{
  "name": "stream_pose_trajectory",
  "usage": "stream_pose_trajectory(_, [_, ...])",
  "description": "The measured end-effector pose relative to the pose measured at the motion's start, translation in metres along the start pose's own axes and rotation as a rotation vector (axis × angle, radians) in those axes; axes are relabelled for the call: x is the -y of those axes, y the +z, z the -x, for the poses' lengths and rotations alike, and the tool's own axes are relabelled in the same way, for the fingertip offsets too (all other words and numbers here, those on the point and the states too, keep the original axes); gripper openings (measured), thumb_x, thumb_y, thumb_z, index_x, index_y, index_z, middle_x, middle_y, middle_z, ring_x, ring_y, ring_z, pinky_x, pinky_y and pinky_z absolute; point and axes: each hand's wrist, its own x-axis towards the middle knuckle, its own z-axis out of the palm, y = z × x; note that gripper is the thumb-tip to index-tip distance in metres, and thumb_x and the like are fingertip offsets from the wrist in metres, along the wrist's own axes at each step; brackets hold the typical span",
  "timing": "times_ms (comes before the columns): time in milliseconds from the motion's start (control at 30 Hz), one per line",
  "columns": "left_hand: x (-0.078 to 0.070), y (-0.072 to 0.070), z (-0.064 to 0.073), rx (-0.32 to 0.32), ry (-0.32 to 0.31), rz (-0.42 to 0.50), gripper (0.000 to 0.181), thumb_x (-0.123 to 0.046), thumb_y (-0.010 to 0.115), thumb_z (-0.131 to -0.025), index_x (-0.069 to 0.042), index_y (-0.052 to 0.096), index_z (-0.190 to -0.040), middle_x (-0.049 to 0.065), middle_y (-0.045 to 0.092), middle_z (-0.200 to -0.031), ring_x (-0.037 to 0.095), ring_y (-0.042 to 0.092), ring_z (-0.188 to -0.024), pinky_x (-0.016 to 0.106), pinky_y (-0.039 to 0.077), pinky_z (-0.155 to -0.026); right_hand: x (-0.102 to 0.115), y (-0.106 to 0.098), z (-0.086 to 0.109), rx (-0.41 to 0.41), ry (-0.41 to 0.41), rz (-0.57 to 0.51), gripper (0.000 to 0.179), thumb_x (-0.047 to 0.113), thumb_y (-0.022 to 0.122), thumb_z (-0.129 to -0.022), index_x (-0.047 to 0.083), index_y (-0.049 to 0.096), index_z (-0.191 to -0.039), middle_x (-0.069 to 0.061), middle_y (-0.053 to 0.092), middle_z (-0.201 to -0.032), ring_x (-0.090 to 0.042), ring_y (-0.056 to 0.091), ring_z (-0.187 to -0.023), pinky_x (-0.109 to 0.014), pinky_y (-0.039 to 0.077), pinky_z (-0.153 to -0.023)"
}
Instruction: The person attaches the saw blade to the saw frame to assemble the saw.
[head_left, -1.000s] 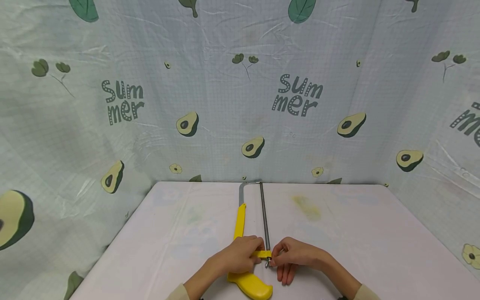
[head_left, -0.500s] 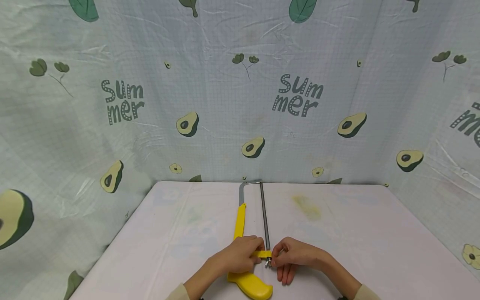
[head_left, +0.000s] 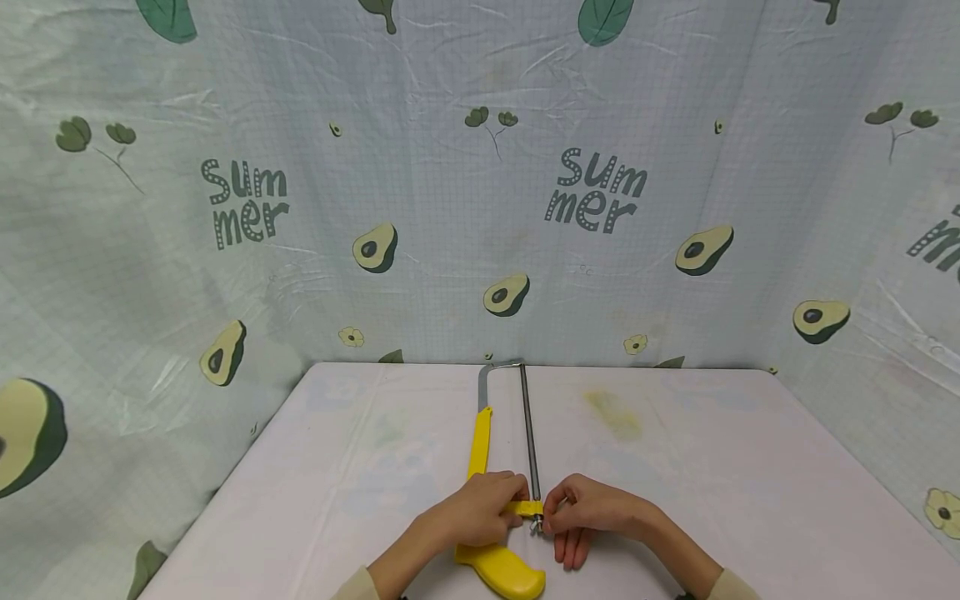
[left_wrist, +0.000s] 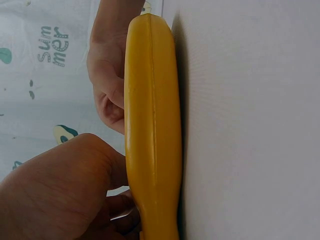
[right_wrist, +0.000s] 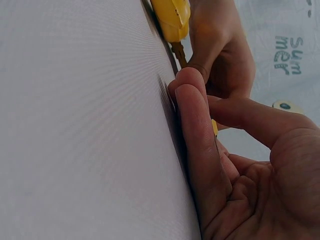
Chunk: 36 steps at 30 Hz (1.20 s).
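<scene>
A hacksaw lies on the table, its yellow handle point(head_left: 502, 573) toward me and its grey metal frame bow point(head_left: 483, 387) at the far end. The dark blade point(head_left: 528, 429) runs along its right side to a yellow end piece point(head_left: 527, 508). My left hand point(head_left: 480, 507) grips the hacksaw frame just ahead of the handle, fingers curled by that end piece. At the blade's near end sits a small metal wing nut point(head_left: 536, 527). Thumb and fingertips of my right hand point(head_left: 592, 508) pinch at it, the other fingers low by the table. In the right wrist view, fingers hide the wing nut.
The pale pink table point(head_left: 712, 467) extends on both sides of the hacksaw and bears a yellowish stain point(head_left: 613, 415). Behind and beside it hangs a light curtain point(head_left: 450, 192) printed with avocados and lettering.
The wing nut appears at a slightly different angle under the right fingertips. Both hands and the hacksaw otherwise stay in the same place.
</scene>
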Motion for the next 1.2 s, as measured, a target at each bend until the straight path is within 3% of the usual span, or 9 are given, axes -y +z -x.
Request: stream_pose_trajectory(1200, [-0.0013,-0.0010,0.0015,0.006,-0.007,0.012,0.012,-0.020,0.071,-0.097,-0.022,0.062,-0.105,-0.014,0.057,-0.091,0.002,0.050,-0.082,0.019,0.047,-0.081,-0.0019,-0.0003,-0.0003,-0.011,0.000,0.002,0.015,0.012,0.063,-0.096,-0.002,0.067,-0.100,-0.004,0.074,-0.073,-0.008,0.072,-0.059,-0.024,0.058,-0.055])
